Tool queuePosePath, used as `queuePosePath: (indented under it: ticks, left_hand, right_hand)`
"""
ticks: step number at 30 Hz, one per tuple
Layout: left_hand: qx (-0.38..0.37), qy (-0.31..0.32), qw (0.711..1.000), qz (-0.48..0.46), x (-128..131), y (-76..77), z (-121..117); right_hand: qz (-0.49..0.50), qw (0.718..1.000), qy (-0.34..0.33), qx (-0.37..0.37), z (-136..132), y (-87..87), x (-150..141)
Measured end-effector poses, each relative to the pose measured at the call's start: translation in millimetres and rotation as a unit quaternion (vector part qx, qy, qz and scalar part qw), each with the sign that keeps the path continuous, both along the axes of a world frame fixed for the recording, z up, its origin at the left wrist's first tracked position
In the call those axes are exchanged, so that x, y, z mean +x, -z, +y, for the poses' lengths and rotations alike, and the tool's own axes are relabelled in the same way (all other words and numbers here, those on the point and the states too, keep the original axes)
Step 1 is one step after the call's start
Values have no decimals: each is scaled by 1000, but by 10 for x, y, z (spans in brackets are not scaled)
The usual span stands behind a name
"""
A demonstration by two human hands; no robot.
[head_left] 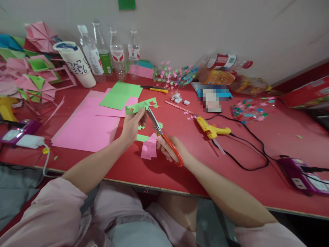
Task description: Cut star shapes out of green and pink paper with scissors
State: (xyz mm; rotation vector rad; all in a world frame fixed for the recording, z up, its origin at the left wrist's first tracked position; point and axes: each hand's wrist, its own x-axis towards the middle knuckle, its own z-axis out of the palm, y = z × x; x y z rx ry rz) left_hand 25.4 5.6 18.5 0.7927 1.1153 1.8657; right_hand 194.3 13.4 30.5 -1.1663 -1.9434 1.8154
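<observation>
Red tabletop (144,171) runs back to a pale wall (180,31), with plastic bottles (118,56) standing at 11 o'clock from the hands. Raised above the table, the green strip (138,104) is pinched along its lower edge between the thumb and fingers of the left hand (132,125). At its 5 o'clock, the right hand (172,147) has its fingers wrapped around the orange handles of the scissors (171,145), whose blades point to 11 o'clock and reach the strip; whether they are biting into it is too small to tell. Judging by its look, the strip is light, flexible paper, likely to bend at a touch and tear near its star-shaped marks, so a flat pinch close to the blades, fingertips clear, seems best. The scissors look stiff and heavier, best steered by the handle loops. Pink cut pieces (148,149) lie at 6 o'clock from the strip.
</observation>
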Motion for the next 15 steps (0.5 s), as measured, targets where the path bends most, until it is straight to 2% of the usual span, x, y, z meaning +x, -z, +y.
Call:
queuePosePath:
  ticks: [15]
  left_hand:
    - [15, -7, 999, -45, 63, -19, -2]
  right_hand:
    - [-33, 999, 12, 25, -56, -35, -45]
